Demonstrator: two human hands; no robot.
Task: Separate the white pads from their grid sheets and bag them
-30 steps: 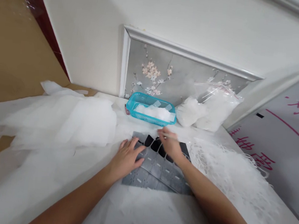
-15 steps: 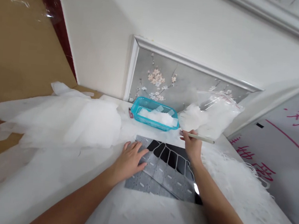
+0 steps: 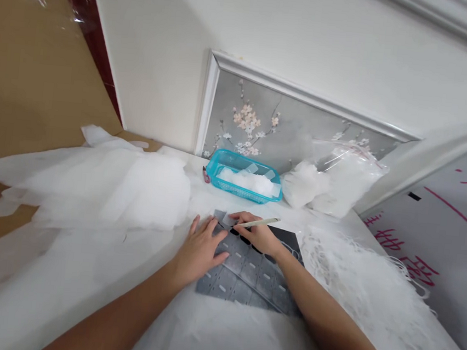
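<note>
My left hand [image 3: 198,253] lies with spread fingers on the left edge of a grey sheet [image 3: 244,272] marked with a grid of cells and small slots. A slim pale pen-like tool [image 3: 262,222] is gripped in my right hand [image 3: 255,233], its tip low over the sheet's upper left part, close to my left fingertips. Whether the tip touches is hidden by my fingers. Beneath my right hand is a black area [image 3: 293,240] with a thin white looped outline [image 3: 291,250], partly covered by my hand and forearm.
Behind the sheet stands a blue basket [image 3: 240,190] with white pieces inside, a small red item [image 3: 206,174] at its left end. A clear plastic bag [image 3: 340,180] of white material sits at right. White sheets [image 3: 133,187] are piled left; thin white offcuts [image 3: 355,280] lie right.
My right hand has moved left with the pen-like tool, from beside the basket's right end to the sheet's upper left. My left hand has stayed nearly in place.
</note>
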